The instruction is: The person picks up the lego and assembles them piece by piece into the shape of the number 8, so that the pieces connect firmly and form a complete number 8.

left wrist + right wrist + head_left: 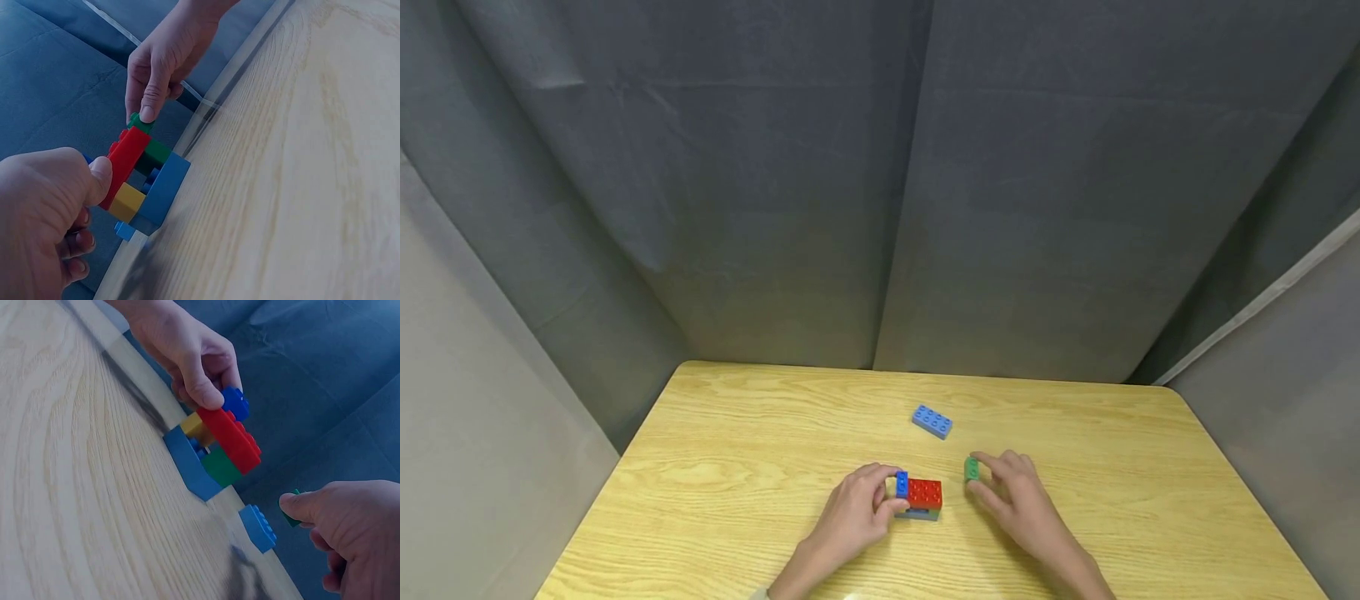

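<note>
A toy-brick stack stands on the table: a blue base brick (182, 459), a yellow brick (195, 427) and a green brick (219, 466) above it with a gap between them, then a red brick (925, 493) across both. On the left end of the red brick sits a small dark blue brick (902, 483). My left hand (854, 508) pinches this blue brick between thumb and finger. To the right of the stack, my right hand (1018, 502) pinches a small green brick (972, 469), held apart from the stack.
A loose blue brick (932, 422) with two rows of studs lies on the wooden table (760, 433), beyond the stack. Dark grey curtains (790, 208) hang behind the table's far edge, and lighter grey panels (467, 400) flank both sides.
</note>
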`<state>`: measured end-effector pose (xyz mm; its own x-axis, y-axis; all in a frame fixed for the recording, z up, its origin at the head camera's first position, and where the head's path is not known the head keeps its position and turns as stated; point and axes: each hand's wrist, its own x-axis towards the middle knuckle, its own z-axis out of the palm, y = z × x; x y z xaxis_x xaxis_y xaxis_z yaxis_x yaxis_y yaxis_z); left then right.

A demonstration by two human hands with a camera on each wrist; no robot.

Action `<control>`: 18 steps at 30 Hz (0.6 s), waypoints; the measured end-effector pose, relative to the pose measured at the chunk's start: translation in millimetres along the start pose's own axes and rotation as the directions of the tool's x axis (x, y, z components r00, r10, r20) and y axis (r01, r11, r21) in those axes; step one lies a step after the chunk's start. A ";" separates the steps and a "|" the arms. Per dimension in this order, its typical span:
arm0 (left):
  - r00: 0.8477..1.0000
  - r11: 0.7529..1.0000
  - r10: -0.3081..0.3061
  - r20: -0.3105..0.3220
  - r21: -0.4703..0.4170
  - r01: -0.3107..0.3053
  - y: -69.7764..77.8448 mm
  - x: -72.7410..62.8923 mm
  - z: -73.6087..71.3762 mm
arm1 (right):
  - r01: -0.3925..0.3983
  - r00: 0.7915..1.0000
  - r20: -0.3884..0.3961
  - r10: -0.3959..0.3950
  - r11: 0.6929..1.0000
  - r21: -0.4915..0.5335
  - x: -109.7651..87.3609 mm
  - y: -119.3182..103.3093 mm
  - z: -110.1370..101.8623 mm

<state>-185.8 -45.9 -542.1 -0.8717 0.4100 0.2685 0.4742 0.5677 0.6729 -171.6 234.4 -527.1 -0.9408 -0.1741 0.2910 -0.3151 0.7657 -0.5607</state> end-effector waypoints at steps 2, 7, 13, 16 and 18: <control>1.000 1.000 0.002 -0.003 0.000 -0.002 0.6 0.0 0.1 | 0.023 1.000 -0.014 -0.023 1.000 0.004 -0.8 -2.7 0.5; 1.000 1.000 0.004 -0.007 -0.003 -0.004 2.2 -0.6 1.9 | 0.073 0.997 -0.037 -0.073 0.997 0.010 -2.6 -12.2 0.4; 1.000 1.000 -0.005 0.012 -0.018 0.005 3.3 -1.1 5.8 | 0.054 0.999 0.002 -0.054 0.998 0.034 -3.4 -24.7 -1.6; 1.000 1.000 -0.005 0.016 -0.028 0.005 4.0 -1.0 6.1 | 0.060 0.998 0.019 -0.061 0.997 0.043 -4.2 -28.8 -1.8; 1.000 0.999 0.000 0.015 -0.032 0.001 4.3 -1.0 6.1 | 0.072 0.997 0.025 -0.073 0.996 0.043 -4.9 -30.2 -1.1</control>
<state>-182.2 -39.5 -543.6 -0.8698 0.4208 0.2577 0.4695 0.5449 0.6947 -157.3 212.8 -510.7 -0.9179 -0.2451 0.3120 -0.3874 0.7238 -0.5711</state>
